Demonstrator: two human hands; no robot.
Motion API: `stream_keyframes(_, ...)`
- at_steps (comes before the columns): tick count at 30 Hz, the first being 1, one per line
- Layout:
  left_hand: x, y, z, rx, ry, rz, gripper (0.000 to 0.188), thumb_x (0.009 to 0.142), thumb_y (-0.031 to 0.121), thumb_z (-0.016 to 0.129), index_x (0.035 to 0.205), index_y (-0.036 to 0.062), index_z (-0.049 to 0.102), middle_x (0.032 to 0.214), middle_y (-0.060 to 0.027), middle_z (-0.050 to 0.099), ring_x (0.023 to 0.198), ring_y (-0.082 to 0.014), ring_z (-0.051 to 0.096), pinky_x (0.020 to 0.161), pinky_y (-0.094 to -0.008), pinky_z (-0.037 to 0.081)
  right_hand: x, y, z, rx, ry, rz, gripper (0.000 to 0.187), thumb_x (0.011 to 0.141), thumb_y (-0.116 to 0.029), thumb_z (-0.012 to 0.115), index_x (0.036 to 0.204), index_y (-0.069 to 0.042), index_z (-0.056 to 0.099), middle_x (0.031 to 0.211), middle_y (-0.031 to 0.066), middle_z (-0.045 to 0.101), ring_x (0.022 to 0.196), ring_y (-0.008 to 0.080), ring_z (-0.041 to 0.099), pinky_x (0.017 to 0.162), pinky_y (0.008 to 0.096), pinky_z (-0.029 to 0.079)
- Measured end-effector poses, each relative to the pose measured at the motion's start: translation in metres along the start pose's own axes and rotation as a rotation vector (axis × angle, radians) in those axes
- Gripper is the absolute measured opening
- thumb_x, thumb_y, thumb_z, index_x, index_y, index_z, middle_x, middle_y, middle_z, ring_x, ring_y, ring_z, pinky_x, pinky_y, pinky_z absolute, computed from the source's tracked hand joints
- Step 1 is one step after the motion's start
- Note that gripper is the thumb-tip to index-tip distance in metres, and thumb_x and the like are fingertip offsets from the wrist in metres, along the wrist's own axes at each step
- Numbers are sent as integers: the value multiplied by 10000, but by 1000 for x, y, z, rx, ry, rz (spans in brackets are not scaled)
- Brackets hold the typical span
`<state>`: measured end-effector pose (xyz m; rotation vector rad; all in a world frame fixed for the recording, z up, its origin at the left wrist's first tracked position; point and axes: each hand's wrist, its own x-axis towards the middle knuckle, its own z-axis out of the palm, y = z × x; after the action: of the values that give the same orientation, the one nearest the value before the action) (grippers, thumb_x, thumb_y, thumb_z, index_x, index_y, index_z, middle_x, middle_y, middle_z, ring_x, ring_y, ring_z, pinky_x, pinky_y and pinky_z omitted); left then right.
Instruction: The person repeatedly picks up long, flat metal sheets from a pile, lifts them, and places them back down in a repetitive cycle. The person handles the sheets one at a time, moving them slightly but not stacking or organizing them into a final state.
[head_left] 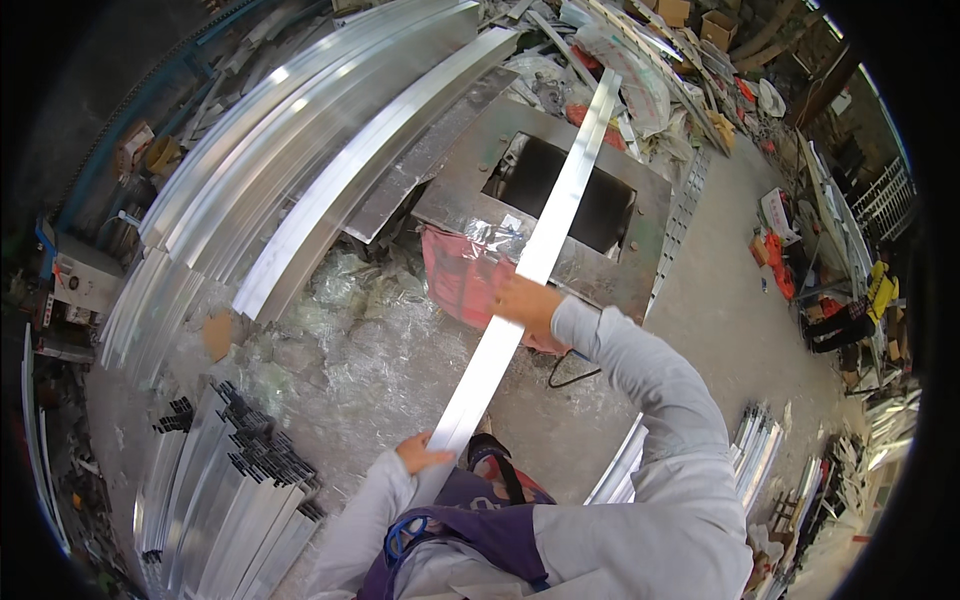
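Observation:
A long silvery aluminium profile point(553, 225) runs at a slant from my body out over a grey metal-topped machine point(468, 160). My left hand point(422, 455) holds the profile's near end, close to my waist. Farther up its length, my right hand point(528, 304) is wrapped round the profile at the machine's near edge. The far end reaches past a rectangular opening with a dark roller or belt point(530, 172) inside. Below the machine's near left edge hangs a red plastic sheet point(460, 272), partly behind my right hand.
Long aluminium profiles point(330, 200) lie stacked on the left. A bundle of profiles with dark ends point(235, 500) stands at lower left, another bundle point(757, 450) at lower right. Crumpled clear film point(350, 320) covers the floor left of the machine. Scrap and cardboard boxes point(718, 30) lie beyond.

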<state>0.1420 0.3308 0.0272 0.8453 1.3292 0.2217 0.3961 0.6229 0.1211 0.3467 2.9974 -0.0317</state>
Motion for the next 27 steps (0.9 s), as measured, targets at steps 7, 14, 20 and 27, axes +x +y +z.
stream_keyframes(7, 78, 108, -7, -64, 96, 82, 841, 711, 434, 834, 1311, -57, 506, 1206, -181, 631, 1109, -246, 605, 966, -333, 452, -2, 97, 40, -300, 61, 270, 158, 812, -130, 589, 969, -120, 607, 1009, 61, 600, 1091, 252, 554, 1100, 443, 333)
stream_keyframes(14, 82, 13, 1, -94, 174, 262, 734, 768, 375, 804, 1314, -24, 517, 1201, -151, 635, 1088, -222, 606, 944, -327, 461, 19, 38, 62, -391, 157, 299, 152, 809, -122, 559, 949, -81, 606, 1004, 90, 602, 1094, 277, 536, 1114, 452, 316)
stream_keyframes(20, 21, -271, 5, -58, 294, 87, 757, 746, 365, 830, 1310, -15, 497, 1174, -119, 643, 1058, -187, 606, 927, -323, 475, 74, -162, 89, -222, -65, 91, 246, 758, -136, 613, 1001, -96, 619, 1084, 112, 592, 1119, 300, 538, 1069, 507, 334)
stream_keyframes(27, -146, -480, 43, -162, 100, -169, 787, 690, 464, 843, 1273, 23, 552, 1175, -135, 652, 1090, -228, 609, 949, -355, 461, 84, -402, 113, 195, 109, -12, 179, 775, -122, 584, 949, -79, 570, 948, 83, 552, 988, 254, 553, 1053, 455, 337)
